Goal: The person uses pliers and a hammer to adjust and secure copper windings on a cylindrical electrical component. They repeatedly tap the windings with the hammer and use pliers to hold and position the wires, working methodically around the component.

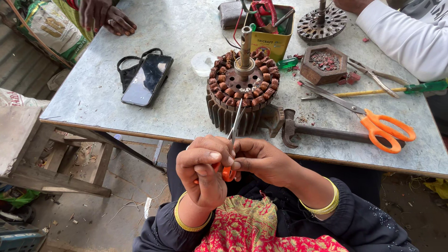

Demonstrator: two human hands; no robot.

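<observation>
Left hand (201, 169) fist-curled over the orange handles of small scissors (232, 140); grip pressed tight on them, handles mostly hidden, only a loop visible below the fingers. Blades stick up toward the motor stator (241, 88) and overlap its finned side in view; contact cannot be told. Right hand (261, 161) meets the left at the scissors, fingertips pinched together; whatever is pinched is too small to make out. Stator stands near the front edge of the grey surface (93, 93). Larger orange-handled scissors (373, 122) lie to the right, a phone (147, 79) to the left. Other people's hands cut off at top.
</observation>
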